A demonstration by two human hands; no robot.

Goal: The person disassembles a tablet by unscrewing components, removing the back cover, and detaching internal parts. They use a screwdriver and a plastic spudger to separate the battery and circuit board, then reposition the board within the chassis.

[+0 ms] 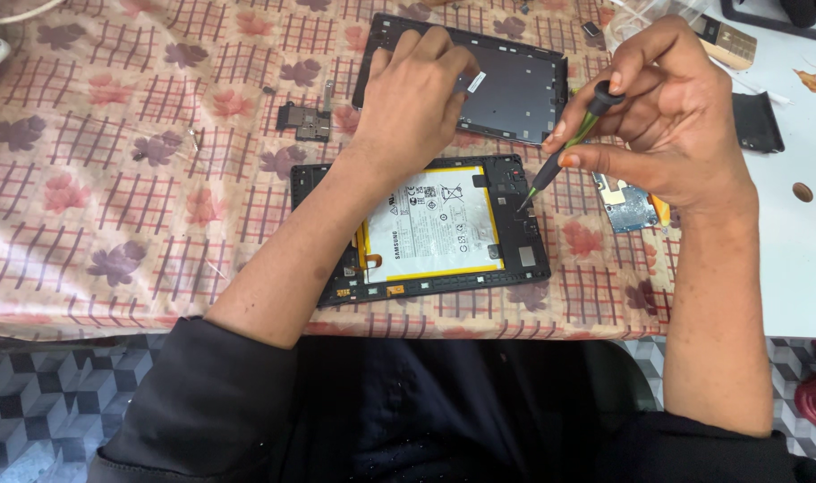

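An opened tablet body (515, 234) with a white battery framed in yellow (430, 224) lies on the flowered tablecloth (131, 188) in front of me. Beyond it lies the dark back cover (520, 89). My left hand (412, 98) rests on the near left part of that cover, fingers curled on its surface. My right hand (667, 116) pinches a black and green screwdriver (565, 152) between thumb and fingers. Its tip points down at the right edge of the tablet body.
A small dark circuit part (305, 118) lies left of the cover. A blue circuit board (624, 204) sits under my right hand. A black flat piece (755, 121) and a brush-like tool (726, 40) lie on the white surface (806, 259) at right.
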